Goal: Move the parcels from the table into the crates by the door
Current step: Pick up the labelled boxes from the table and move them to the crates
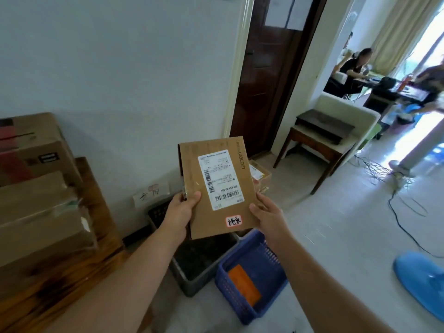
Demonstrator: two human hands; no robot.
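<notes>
I hold a flat brown cardboard parcel point(216, 164) with a white shipping label and a small pink sticker up in front of me. My left hand point(179, 210) grips its left edge with the thumb on the front. My right hand point(266, 215) grips its lower right edge. Below the parcel, on the floor, stand a grey crate point(192, 282) and a blue crate point(242, 301) with an orange item inside. Several large brown parcels point(38, 207) are stacked on the wooden table point(72, 280) at the left.
A dark wooden door point(269, 68) stands ahead, with more boxes point(260, 175) on the floor before it. At the right are a small wooden table point(314, 143), a pale armchair, black cables point(396, 212) on the floor and a blue object point(422, 280). People sit in the far room.
</notes>
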